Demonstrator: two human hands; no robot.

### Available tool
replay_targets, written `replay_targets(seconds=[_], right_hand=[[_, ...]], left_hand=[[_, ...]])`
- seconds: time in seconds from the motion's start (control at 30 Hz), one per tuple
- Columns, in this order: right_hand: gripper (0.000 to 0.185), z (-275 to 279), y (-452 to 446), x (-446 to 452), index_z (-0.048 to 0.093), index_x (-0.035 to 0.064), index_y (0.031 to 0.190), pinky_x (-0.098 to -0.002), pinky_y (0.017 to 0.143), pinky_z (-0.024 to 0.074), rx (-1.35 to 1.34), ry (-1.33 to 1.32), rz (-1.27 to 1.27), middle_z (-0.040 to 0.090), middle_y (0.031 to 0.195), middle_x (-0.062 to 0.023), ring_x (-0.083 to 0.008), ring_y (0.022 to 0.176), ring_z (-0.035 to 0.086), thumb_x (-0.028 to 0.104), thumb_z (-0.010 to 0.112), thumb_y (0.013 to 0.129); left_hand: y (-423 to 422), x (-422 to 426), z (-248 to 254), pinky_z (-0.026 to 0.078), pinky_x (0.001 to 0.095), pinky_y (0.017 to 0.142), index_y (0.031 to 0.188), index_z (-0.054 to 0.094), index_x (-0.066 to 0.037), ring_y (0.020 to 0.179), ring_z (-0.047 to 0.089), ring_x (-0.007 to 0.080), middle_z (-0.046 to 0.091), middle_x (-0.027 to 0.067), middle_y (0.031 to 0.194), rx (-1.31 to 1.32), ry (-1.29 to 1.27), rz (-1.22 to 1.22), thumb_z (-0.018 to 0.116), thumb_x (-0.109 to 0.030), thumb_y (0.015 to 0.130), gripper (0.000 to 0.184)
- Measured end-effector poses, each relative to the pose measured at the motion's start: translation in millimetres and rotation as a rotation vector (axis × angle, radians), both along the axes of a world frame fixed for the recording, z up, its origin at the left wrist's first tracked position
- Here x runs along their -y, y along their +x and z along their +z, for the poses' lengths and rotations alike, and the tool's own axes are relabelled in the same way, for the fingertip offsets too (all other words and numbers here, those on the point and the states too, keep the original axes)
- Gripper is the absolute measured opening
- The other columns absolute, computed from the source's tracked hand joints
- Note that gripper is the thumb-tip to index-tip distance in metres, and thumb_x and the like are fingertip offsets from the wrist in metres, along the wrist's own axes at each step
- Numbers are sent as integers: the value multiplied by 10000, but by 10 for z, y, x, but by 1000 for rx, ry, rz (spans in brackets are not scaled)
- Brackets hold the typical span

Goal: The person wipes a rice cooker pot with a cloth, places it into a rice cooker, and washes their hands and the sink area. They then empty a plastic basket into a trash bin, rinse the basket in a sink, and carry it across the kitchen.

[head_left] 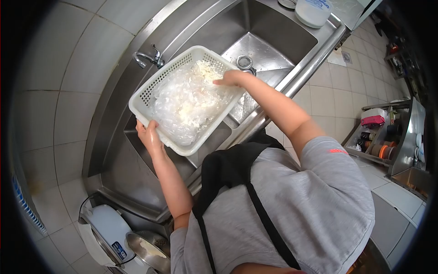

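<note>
A white perforated plastic basket (147,86) is held tilted over the divider of a steel sink. Inside it lies a heap of clear plastic (171,102) mixed with pale, crumbly pieces (189,114). My left hand (149,136) grips the basket's near left rim, thumb on top. At the right end, my right hand (230,79) reaches over the rim beside the pale pieces. Its fingers are bent together, and what they hold, if anything, is hidden.
The steel sink (278,27) has two basins, with a faucet (150,58) on the wall side. A white tub (313,13) stands at the upper right. Lower left are a white appliance (107,223) and a metal bowl (150,253). A stocked shelf (376,137) stands right.
</note>
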State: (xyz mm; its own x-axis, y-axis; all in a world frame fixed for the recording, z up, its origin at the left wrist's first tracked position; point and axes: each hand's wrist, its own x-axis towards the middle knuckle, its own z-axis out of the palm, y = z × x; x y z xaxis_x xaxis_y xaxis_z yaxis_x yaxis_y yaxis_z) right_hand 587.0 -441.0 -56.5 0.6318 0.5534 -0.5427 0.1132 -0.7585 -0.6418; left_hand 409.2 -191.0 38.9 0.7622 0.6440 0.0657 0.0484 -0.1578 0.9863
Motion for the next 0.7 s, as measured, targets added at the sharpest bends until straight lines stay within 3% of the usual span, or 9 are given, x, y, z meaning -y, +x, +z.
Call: replay_targets(seconds=[0.07,0.13,0.23,0.33,0.43,0.5,0.53,0.6,0.7], right_hand=[[868,-154,-45,-103,472,-82,1136,-367,875,404,39,82,-89,508,1113,-263,-345,1022,515,665,499,694],[830,-138,-246,-282,504,-87,1097,-362,872,403,-93,201,-358,519,1091,-267,-352,1028,509,651,474,719],[768,140,-484,-562,503,-77,1107,-370,883,393,26,68,-84,522,1103,-248,-358,1049,494,610,425,772],[659,24,-498,-877,560,-6,1075,-347,922,349,43,84,-31,512,1147,-203,-360,1028,507,563,351,818],[607,-121,-449,-896,564,-16,1065,-383,869,398,126,155,62,512,1140,-216,-366,999,523,519,413,820],[555,-17,-207,-682,562,-38,1044,-386,729,480,-167,159,40,546,1048,-220,-325,949,540,458,516,799],[504,215,-124,-572,578,-32,1002,-354,649,503,-206,0,44,576,963,-199,-301,852,566,421,565,783],[528,317,220,-426,568,6,1040,-388,692,493,-16,-101,65,565,1012,-194,-317,800,576,454,582,760],[563,121,588,-529,572,40,1051,-443,769,457,463,126,88,566,1036,-187,-341,868,568,499,602,726]], left_hand=[[10,-53,-60,425,249,704,1093,484,32,828,520,180,530,107,989,-3,-28,15,431,44,611,485],[14,-80,-64,402,276,775,1116,494,16,914,481,199,427,103,1029,-18,-85,-21,460,36,598,520],[46,-11,-1,395,293,805,1130,499,3,956,463,214,376,109,1050,-24,-66,-51,474,30,591,541],[117,32,20,397,296,802,1113,513,-2,953,466,221,378,119,1046,-22,-23,-45,475,26,588,527],[201,55,36,425,287,711,1035,530,26,822,513,195,500,112,953,-9,38,-16,443,40,592,452],[185,25,39,441,283,663,997,536,41,754,538,182,561,108,904,-20,78,-1,430,48,593,418],[168,-1,15,442,285,660,993,537,42,751,539,183,561,109,901,-33,90,3,432,49,592,415],[211,-34,4,444,288,660,988,538,43,749,543,186,563,111,895,-26,100,12,434,50,589,413],[198,-19,2,431,291,693,980,550,39,799,527,196,515,118,929,-22,65,-7,455,41,577,414]])
